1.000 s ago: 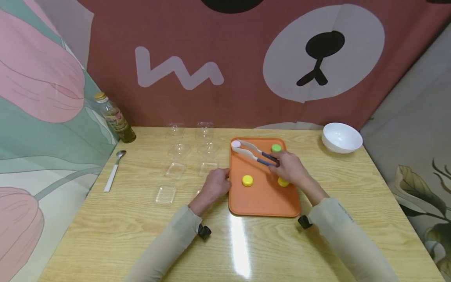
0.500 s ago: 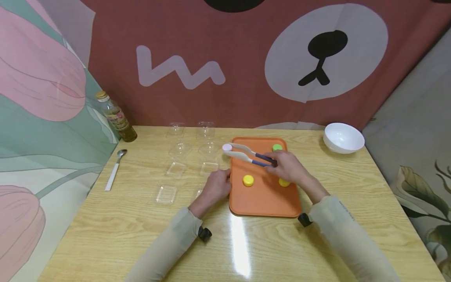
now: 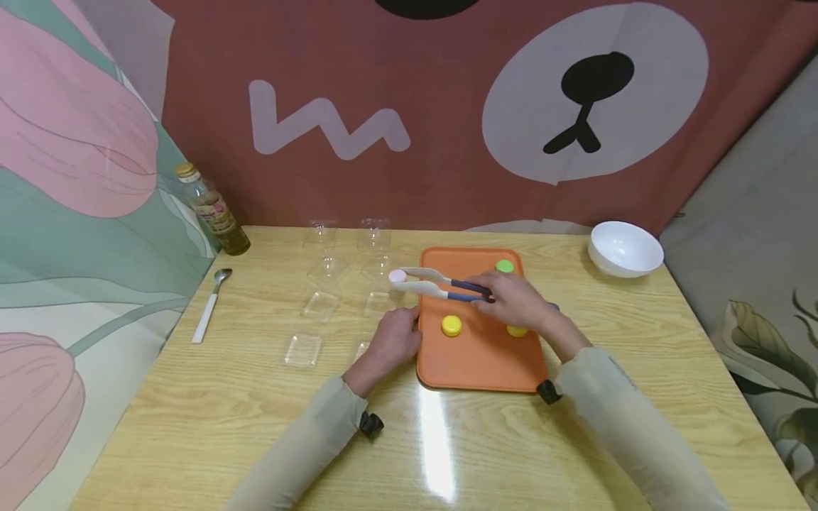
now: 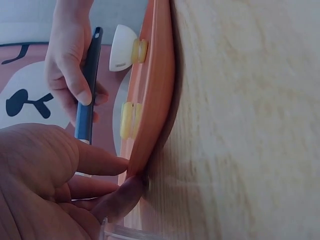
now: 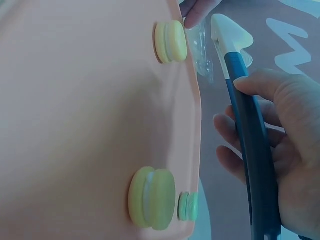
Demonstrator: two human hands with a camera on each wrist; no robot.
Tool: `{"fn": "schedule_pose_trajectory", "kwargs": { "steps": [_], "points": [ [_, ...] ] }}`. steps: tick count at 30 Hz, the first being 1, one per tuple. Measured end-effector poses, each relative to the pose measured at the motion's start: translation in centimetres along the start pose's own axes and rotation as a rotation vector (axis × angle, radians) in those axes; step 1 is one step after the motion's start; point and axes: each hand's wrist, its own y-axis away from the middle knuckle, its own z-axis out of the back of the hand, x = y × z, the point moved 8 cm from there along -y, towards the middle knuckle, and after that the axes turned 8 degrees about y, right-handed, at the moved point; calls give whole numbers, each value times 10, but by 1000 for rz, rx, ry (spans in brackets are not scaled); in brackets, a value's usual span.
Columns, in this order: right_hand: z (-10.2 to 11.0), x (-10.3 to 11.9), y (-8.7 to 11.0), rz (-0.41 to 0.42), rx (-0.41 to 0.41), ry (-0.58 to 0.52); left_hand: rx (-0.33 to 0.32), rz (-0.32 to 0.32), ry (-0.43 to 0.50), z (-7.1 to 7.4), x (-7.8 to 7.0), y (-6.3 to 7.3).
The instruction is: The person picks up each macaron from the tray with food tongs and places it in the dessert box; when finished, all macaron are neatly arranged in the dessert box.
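Note:
My right hand (image 3: 511, 298) holds blue-and-white food tongs (image 3: 423, 287), thumb on one side of the handle and fingers on the other in the right wrist view. Between the tong tips sits a pale pink macaron (image 3: 397, 276), just past the tray's left edge, above the plastic boxes. With thumb and fingertips my left hand (image 3: 391, 341) pinches the left rim of the orange tray (image 3: 479, 365), as the left wrist view shows. On the tray lie a yellow macaron (image 3: 451, 326), a second yellow macaron (image 5: 152, 199) partly hidden by my right hand in the head view, and a green macaron (image 3: 504, 266).
Several clear plastic boxes (image 3: 303, 350) stand in two columns left of the tray; one is partly behind my left hand. A white bowl (image 3: 625, 248) is at the back right. A bottle (image 3: 215, 213) and a white-handled spoon (image 3: 206, 312) are at the left.
The tongs have carried the pink macaron leftward and slightly nearer, from over the tray's back left corner to beyond its edge. My left hand keeps its place at the rim.

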Motion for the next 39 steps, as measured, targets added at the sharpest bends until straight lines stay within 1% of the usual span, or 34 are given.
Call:
{"fn": "schedule_pose_trajectory", "kwargs": {
  "steps": [6,12,17,23,29,34,39],
  "points": [
    [-1,7,-7,53,-10,75,-19,-17,-7,2,-1,2],
    [-5,11,-14,59,17,85,-34,-30,-15,3,-2,4],
    [-4,15,-22,74,25,93,-41,-26,-6,2,-1,4],
    [-4,18,-28,79,40,108,-34,-12,3,1,0,4],
    [-4,19,-31,77,50,116,-50,-19,-21,3,-1,4],
    [-6,19,-31,77,64,114,-59,-21,-11,4,-2,4],
    [-6,20,-30,79,64,118,-53,-11,-2,2,-1,4]
  ]
}}
